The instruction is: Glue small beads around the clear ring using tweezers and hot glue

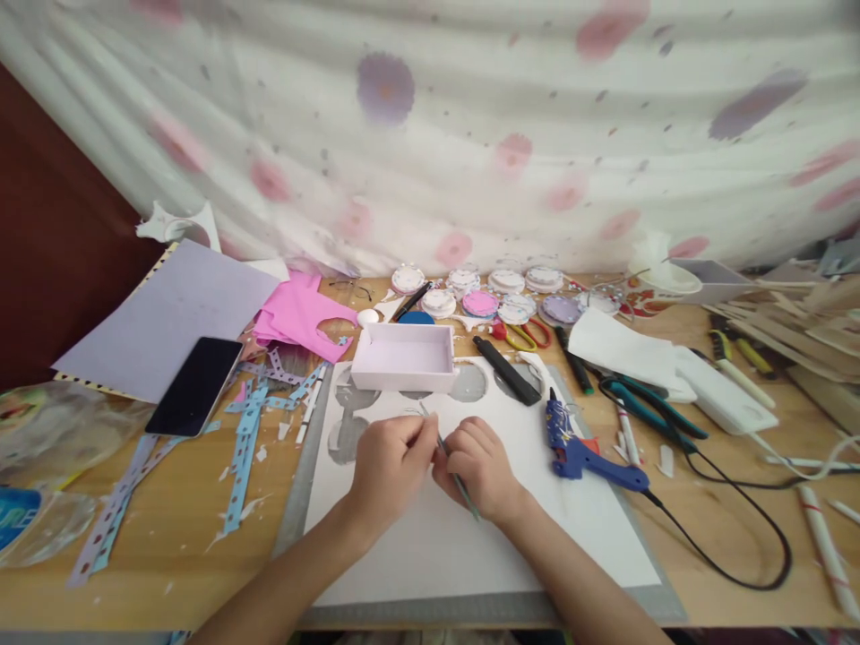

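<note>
- Right hand [478, 468] has its fingers curled round a slim green stick [465, 494], its near end poking out below the fist.
- Left hand [393, 459] sits close beside, fingertips in a narrow pinch at the stick's far end; what's between them, I can't tell.
- The stick slants from far left to near right, above the white sheet [430, 564].
- Beyond both hands, the open box [404, 369] lies crosswise.
</note>
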Demonstrator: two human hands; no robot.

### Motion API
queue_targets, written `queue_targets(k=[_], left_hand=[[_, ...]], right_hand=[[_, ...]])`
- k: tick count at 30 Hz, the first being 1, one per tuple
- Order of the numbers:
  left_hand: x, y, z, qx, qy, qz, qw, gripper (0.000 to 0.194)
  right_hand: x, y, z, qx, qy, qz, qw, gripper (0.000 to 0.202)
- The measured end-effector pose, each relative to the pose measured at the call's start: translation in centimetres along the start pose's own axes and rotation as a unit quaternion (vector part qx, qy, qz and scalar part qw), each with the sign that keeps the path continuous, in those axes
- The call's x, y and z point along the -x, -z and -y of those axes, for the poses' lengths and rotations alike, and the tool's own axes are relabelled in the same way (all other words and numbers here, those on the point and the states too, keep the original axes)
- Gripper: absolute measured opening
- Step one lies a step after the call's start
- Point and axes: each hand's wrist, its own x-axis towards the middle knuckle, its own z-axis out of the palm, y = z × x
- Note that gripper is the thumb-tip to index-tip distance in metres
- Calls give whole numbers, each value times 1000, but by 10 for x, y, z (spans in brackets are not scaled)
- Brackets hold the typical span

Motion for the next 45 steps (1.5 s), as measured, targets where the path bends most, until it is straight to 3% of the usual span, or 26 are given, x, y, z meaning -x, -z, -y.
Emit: queue_targets(k=[3,5,8,10,12,15,22,45], left_hand=[[-7,12,8,6,-81,-15,997,34],[-12,21,18,-29,-152,-11,988,11],[-18,28,39,-71,-175,64,980,58],[-19,25,55,-84,-169,105,976,78],[-19,18,69,-84,-163,132,974,84],[-20,10,82,-67,-161,144,974,77],[-22,12,85,-16,-123,129,984,59],[-20,12,83,-12,-154,99,983,53]], right_hand=[[6,2,-5,-33,-100,-91,990,29],[10,3,-8,-48,-172,-141,974,25],[13,3,-11,-138,-304,-187,924,19],[14,2,-11,-201,-353,-185,895,21],[15,2,-11,-235,-361,-161,888,23],[17,1,-8,-263,-363,-117,886,23],[19,-2,-1,-291,-378,-57,877,22],[20,0,2,-345,-400,-55,847,21]])
